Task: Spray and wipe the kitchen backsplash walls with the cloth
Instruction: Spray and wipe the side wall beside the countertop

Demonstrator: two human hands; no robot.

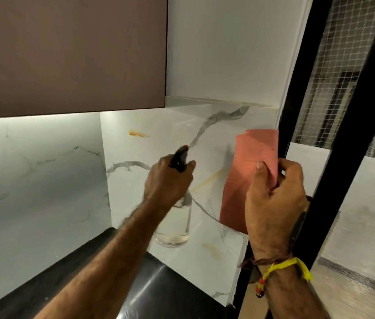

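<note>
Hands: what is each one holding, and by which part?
Left hand grips the clear plastic spray bottle at its black trigger head; right hand pinches the pink cloth near its right edge.

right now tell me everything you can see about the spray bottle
The spray bottle has a clear, rounded body that looks like plastic, with a shallow pool of clear liquid at the bottom, so it is nearly empty. Its black trigger head carries a red nozzle tip pointing at the marble-look backsplash wall. It is held upright in the air above the dark countertop. The left hand grips its neck and trigger, hiding the upper body. Nothing else touches it.
</note>
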